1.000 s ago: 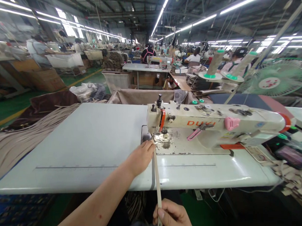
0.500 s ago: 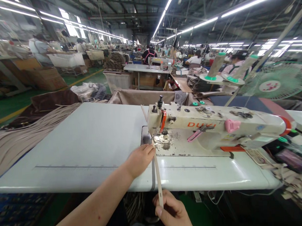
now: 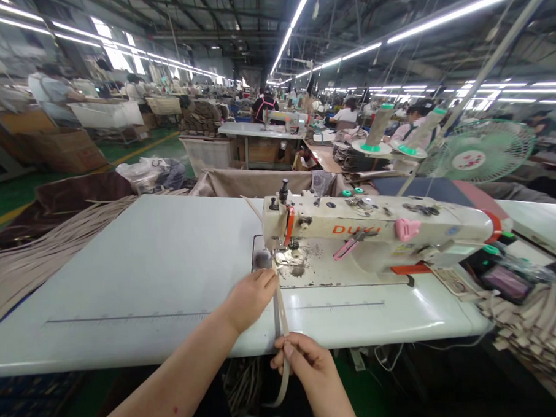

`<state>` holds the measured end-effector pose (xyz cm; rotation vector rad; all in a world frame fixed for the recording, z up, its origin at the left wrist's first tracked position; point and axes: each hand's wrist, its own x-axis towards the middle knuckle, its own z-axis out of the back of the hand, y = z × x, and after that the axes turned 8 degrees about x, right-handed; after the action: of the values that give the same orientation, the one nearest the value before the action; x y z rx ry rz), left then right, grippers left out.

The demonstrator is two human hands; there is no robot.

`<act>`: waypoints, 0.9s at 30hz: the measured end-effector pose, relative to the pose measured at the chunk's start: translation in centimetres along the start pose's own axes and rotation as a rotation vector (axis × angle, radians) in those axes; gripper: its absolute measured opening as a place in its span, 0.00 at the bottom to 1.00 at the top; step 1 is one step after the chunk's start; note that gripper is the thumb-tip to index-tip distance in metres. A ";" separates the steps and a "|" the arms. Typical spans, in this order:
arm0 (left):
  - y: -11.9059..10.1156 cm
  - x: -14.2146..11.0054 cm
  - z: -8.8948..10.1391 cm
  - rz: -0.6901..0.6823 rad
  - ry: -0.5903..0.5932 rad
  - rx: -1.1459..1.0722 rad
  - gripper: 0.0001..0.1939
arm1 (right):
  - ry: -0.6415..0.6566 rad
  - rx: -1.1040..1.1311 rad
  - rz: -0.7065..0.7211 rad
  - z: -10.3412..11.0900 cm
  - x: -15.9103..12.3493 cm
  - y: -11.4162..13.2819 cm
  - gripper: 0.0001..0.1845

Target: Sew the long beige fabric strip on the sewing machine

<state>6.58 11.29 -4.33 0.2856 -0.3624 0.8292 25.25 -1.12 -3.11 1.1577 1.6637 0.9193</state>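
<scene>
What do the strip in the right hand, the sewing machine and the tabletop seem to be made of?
Strip: matte beige, perhaps leather or a synthetic imitation; it bends smoothly below the right hand.
Sewing machine: probably painted metal, slightly glossy; dark specks on its pale base look like wear.
Tabletop: smooth, shiny, maybe laminate; bright streaks reflect on it.

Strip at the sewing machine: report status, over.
Left hand on strip, just before sewing machine. Right hand pinching strip at table's near edge. Nothing visible blocking strip between hands.

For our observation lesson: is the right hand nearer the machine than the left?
No, the left hand is by the machine; the right hand pinches the strip at the table edge.
</scene>
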 end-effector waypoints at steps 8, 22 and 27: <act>0.2 0.0 0.0 -0.014 0.024 0.008 0.07 | -0.011 0.007 -0.033 -0.2 -1.5 0.4 0.21; 0.3 -0.2 -0.1 -0.020 0.035 0.017 0.07 | 0.100 -0.057 -0.059 0.8 -2.4 -1.2 0.26; 0.3 -0.2 -0.4 -0.057 0.057 0.047 0.09 | 0.116 -0.067 -0.050 1.1 -2.5 -1.5 0.27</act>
<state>6.27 11.48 -4.74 0.3144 -0.2802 0.7887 26.33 -3.84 -4.20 1.0306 1.7329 1.0192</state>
